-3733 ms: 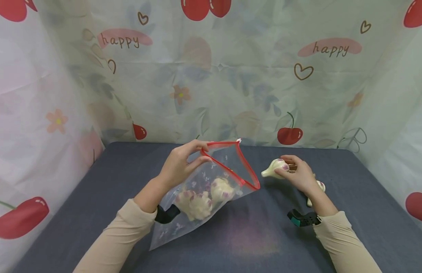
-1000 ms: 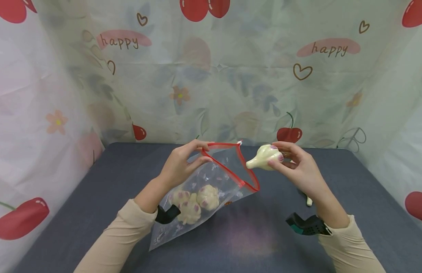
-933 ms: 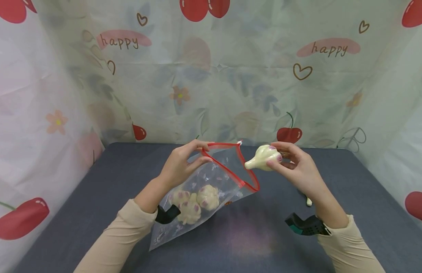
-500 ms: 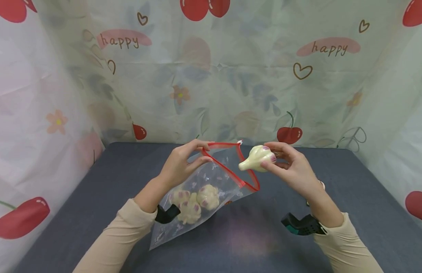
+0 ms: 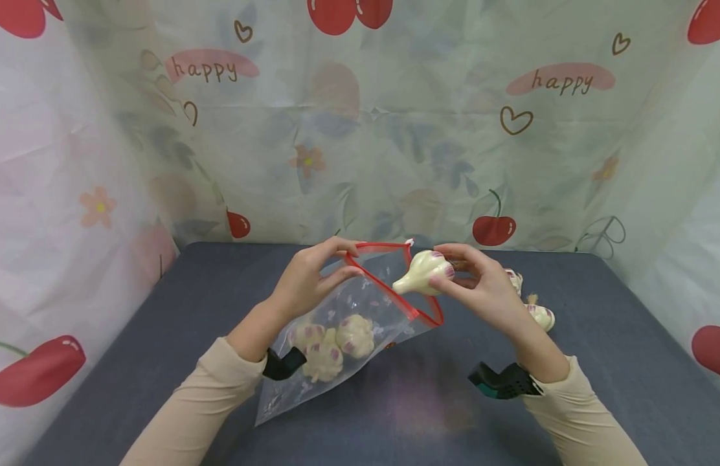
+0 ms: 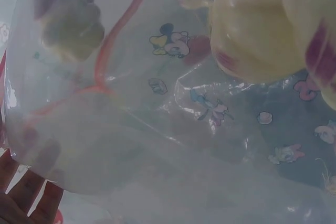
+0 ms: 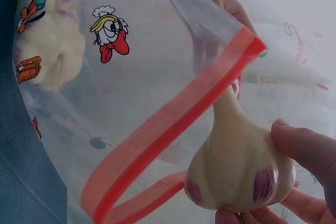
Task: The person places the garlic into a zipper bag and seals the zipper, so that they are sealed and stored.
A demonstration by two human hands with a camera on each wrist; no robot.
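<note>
My left hand pinches the rim of a clear zip bag with a red zip strip, its mouth held apart and facing right. Inside the bag lie several garlic bulbs, white with purple patches. My right hand grips another garlic bulb by its root end, stem pointing left into the mouth. In the right wrist view, the stem of this garlic bulb passes behind the red strip. Through the film in the left wrist view, the held garlic bulb looks blurred.
On the dark table, a loose garlic bulb lies right of my right wrist. Another garlic bulb behind it is partly hidden by my right hand. A printed curtain encloses the back and sides.
My right hand has lifted the garlic bulb and carried it left to the bag's mouth. The bulbs inside the bag have settled lower left. My left hand keeps its place.
</note>
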